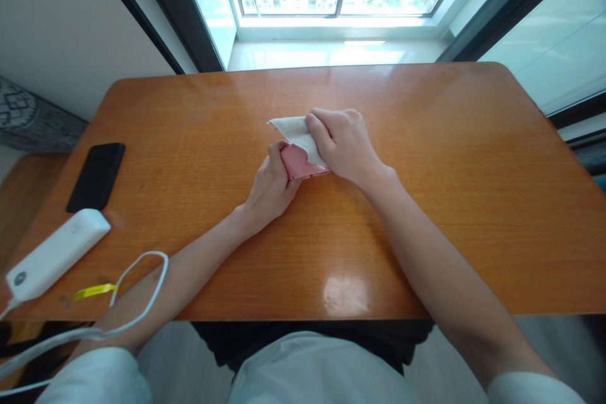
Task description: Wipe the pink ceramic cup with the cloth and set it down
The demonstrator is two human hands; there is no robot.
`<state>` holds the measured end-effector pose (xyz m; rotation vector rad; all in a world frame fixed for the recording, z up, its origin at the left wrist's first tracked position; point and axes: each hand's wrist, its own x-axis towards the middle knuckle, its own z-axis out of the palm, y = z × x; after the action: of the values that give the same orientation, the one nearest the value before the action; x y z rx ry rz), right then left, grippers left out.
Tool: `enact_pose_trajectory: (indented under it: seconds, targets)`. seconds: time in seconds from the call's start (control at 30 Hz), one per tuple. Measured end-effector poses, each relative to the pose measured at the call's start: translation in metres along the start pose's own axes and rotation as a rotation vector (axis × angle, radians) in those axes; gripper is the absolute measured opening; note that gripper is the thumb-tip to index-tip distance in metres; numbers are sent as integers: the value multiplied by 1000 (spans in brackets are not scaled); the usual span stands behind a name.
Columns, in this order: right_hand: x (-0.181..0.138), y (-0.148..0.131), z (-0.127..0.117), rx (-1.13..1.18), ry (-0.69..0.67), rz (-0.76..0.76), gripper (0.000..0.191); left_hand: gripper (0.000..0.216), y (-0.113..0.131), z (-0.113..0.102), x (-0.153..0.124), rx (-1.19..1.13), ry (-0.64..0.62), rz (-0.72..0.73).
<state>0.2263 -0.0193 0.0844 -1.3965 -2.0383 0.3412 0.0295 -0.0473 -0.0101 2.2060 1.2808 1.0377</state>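
At the middle of the wooden table point(426, 202), my left hand point(271, 184) grips the near end of a flat pink object point(297, 163). My right hand point(343, 142) is closed on a white cloth or tissue point(293, 129) and presses it down onto the top of the pink object. One corner of the cloth sticks out to the left, past my fingers. Most of the pink object is hidden under the cloth and my right hand.
A black phone point(97, 175) lies flat near the table's left edge. In front of it sits a white power bank point(57, 252) with a white cable point(142, 290) and a yellow tag point(93, 291). A window sill runs behind the table.
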Motion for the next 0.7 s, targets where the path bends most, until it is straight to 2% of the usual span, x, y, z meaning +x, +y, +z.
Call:
enact_pose_trajectory:
  seconds: [0.17, 0.3, 0.57, 0.7]
  targets:
    - [-6, -36, 2, -308, -48, -22, 39, 27, -2, 2, -2, 64, 13, -8]
    - [-8, -57, 7, -466, -55, 7, 35, 10, -2, 2, -2, 132, -21, -11]
    - [-12, -76, 23, -616, -79, -3, 27, 21, -4, -2, -1, 157, -75, 85]
    - [-13, -81, 31, -635, -69, -9, 28, 27, -16, 4, -3, 104, -36, 71]
